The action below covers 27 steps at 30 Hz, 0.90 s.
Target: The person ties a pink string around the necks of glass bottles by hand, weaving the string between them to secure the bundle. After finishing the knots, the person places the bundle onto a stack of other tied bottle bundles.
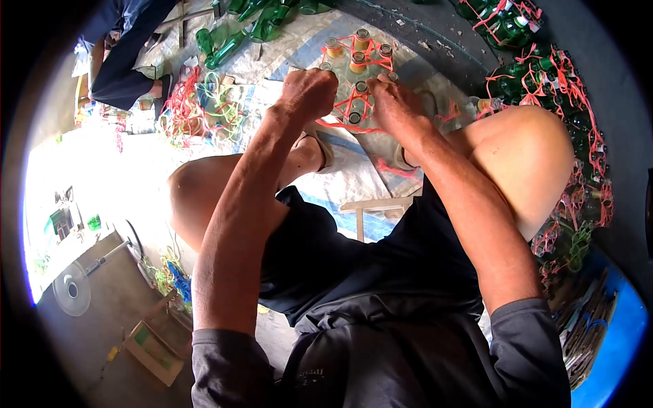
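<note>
A cluster of clear glass bottles (358,60) stands upright on the floor between my feet, with red plastic string (353,102) looped around the necks. My left hand (309,92) is closed in a fist at the left side of the cluster, with the string at its fingers. On the right side, my right hand (396,103) has its fingers pinched on the string close to a bottle mouth. The exact grip of each hand is partly hidden by its own back. A loose length of string trails below the hands.
Green bottles (228,49) lie at the upper left near another person's leg (122,85). Red and green string heaps (185,109) lie beside them. Tied bottle bundles (544,81) line the right side. A small wooden stool (374,204), a fan (71,289) and a blue container (622,326) are around me.
</note>
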{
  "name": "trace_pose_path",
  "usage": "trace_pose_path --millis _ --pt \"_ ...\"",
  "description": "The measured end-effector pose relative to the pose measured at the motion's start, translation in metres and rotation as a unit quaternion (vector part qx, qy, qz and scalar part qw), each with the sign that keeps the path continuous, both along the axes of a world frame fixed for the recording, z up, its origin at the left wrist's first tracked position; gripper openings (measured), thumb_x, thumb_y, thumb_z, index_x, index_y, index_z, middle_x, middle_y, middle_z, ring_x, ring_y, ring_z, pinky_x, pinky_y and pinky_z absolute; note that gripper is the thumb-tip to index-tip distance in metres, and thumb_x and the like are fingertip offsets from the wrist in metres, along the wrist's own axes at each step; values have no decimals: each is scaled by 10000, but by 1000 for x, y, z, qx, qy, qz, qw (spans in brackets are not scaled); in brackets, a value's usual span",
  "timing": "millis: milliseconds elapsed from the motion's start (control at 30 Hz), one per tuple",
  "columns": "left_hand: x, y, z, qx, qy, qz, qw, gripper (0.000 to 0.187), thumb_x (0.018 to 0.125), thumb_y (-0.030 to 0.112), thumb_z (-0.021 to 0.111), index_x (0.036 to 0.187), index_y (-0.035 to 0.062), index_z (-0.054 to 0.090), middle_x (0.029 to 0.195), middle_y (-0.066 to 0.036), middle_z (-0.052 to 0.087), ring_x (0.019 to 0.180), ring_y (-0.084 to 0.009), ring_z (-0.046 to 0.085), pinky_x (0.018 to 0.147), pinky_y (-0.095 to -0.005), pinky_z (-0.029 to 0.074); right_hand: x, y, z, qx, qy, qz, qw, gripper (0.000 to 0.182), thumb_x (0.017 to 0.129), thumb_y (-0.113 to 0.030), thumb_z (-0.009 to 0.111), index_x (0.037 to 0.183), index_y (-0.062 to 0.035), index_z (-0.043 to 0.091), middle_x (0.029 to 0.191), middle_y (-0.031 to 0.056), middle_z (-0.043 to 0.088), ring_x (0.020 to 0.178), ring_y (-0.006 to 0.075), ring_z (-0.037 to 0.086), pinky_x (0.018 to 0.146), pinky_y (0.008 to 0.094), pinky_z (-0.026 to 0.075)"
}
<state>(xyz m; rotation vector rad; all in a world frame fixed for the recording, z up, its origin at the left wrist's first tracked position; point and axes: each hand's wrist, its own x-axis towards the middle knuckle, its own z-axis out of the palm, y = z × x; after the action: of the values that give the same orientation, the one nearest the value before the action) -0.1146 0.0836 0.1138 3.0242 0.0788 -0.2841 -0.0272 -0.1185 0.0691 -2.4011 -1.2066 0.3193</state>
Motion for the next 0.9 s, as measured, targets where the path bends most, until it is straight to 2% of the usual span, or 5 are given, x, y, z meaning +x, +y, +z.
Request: trace_pose_path --millis 167,367,667,800,900 --pt "19 1 2 33 50 -84 995 118 881 174 692 829 78 735 864 -149 739 815 -360 730 722 -489 579 -2 -1 2 12 10 -14 1000 280 856 -8 603 1124 -67 663 1143 164 687 1066 392 689 873 500 582" --pt "32 9 -1 10 65 -125 990 96 885 181 705 860 107 761 914 -95 762 889 -335 737 774 -472 584 -4 0 4 10 5 -14 1000 304 836 19 582 1121 -56 655 1119 168 691 1039 406 690 855 500 581" --pt "52 29 -26 -38 124 -70 989 115 862 214 748 915 135 812 983 -62 776 972 -300 741 863 -447 585 -1 3 -5 19 6 -19 1000 382 793 33 605 1156 -67 666 1114 167 690 1042 411 679 873 503 574" --pt "49 33 -26 -61 120 -53 990 124 842 238 776 911 140 808 968 -71 779 971 -305 742 847 -444 590 -1 4 -15 55 -4 -16 998 298 802 -25 699 1085 -118 701 1108 138 703 1022 383 696 843 497 605" --pt "47 32 -21 -62 112 -31 991 139 819 247 801 920 151 793 962 -88 779 949 -313 747 809 -441 598 1 2 -18 74 7 -16 997 311 781 -11 705 1072 -121 699 1094 140 700 1024 392 692 832 502 603"
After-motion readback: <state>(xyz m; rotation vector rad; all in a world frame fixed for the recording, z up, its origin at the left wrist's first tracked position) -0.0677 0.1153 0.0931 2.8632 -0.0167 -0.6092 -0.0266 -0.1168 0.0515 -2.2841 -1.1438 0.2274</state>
